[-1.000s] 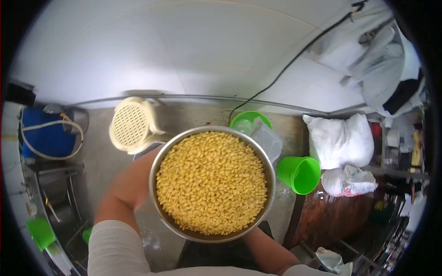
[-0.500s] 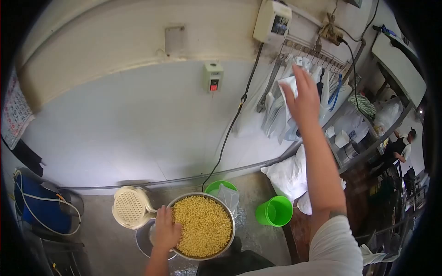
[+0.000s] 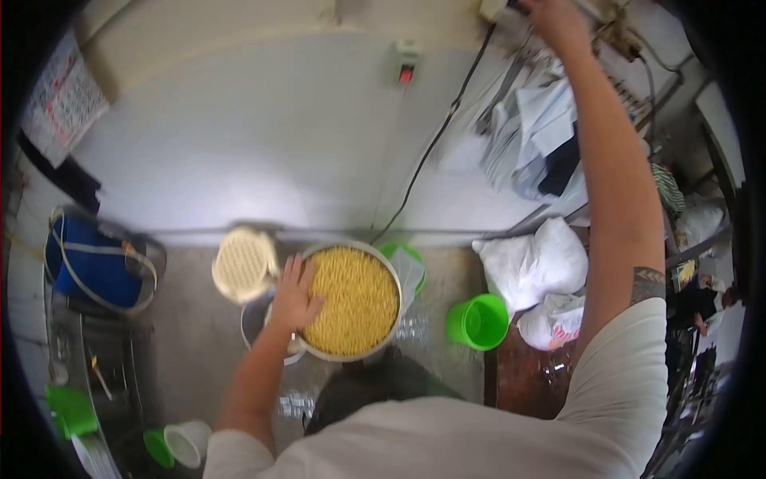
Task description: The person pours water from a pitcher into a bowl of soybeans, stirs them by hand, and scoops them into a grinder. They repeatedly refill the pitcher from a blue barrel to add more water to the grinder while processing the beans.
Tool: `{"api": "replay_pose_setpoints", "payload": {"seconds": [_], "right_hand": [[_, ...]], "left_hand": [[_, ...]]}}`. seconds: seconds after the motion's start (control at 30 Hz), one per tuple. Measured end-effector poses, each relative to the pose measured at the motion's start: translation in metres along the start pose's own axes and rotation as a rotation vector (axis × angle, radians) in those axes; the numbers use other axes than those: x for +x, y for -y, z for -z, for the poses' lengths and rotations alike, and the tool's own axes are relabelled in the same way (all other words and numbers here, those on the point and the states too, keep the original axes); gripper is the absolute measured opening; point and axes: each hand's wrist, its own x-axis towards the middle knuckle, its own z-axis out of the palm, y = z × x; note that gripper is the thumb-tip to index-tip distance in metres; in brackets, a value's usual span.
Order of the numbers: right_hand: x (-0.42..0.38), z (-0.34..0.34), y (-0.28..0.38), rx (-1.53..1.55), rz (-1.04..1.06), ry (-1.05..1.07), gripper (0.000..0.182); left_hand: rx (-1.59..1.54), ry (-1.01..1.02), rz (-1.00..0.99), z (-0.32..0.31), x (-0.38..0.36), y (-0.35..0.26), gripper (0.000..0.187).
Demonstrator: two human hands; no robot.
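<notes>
A large round metal bowl [image 3: 398,275] full of yellow kernels [image 3: 351,303] stands low at the middle. My left hand [image 3: 294,295] lies on its left rim, fingers spread, holding nothing. High up at the top edge, my right hand [image 3: 558,24] is at the pale wall box [image 3: 493,9]; its fingers are partly cut off by the frame and blurred, so their grip is unclear. A cream perforated basket [image 3: 243,263] sits left of the bowl, and a metal basin [image 3: 254,319] shows partly beneath my left hand.
Right of the bowl are a green bucket [image 3: 479,322] and white sacks [image 3: 535,259]. White bags [image 3: 535,120] hang on the wall. A blue container [image 3: 100,263] with a hose stands left. Another person [image 3: 696,307] is at the far right.
The view has tilted down, so the bowl and wall appear higher. My right hand has moved from in front of the hanging bags to the wall box. My left hand stays on the bowl's rim.
</notes>
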Motion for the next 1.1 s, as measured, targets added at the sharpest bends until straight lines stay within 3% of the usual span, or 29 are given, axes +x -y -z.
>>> {"api": "replay_pose_setpoints", "payload": {"seconds": [0.07,0.13,0.17,0.2,0.27,0.33,0.37,0.43,0.63,0.97,1.1], "right_hand": [[-0.030,0.008,0.031,-0.051,0.095,-0.284,0.052],[-0.086,0.009,0.078,0.154,0.111,-0.259,0.041],[-0.121,-0.020,0.082,0.150,0.217,-0.223,0.054],[-0.183,-0.025,0.121,0.381,0.030,0.025,0.053],[-0.324,-0.074,0.166,0.616,0.253,0.152,0.049],[-0.412,-0.038,0.230,0.686,0.283,0.735,0.053],[-0.475,-0.051,0.240,0.738,0.287,0.736,0.065],[-0.526,-0.041,0.257,0.761,0.224,0.800,0.080],[-0.572,-0.039,0.272,0.706,0.064,0.835,0.101],[-0.580,-0.041,0.274,0.651,0.062,0.822,0.104],[-0.573,-0.036,0.279,0.597,0.013,0.927,0.103]], "left_hand": [[0.039,0.007,-0.001,-0.001,0.000,0.000,0.081],[0.056,0.015,0.019,-0.002,0.007,0.002,0.080],[0.067,0.029,0.016,-0.003,0.001,0.001,0.079],[0.071,0.036,0.029,-0.003,0.001,0.000,0.079],[0.098,0.032,0.022,-0.002,0.001,-0.001,0.078],[0.116,0.057,0.039,-0.003,0.000,-0.003,0.078],[0.099,0.046,0.039,-0.002,0.001,-0.003,0.078],[0.092,0.036,0.040,-0.002,0.000,-0.003,0.077],[0.107,0.028,0.072,-0.003,-0.002,-0.011,0.077],[0.136,0.004,0.043,-0.012,-0.004,-0.010,0.079],[0.188,0.035,0.074,-0.010,-0.007,-0.012,0.084]]}}
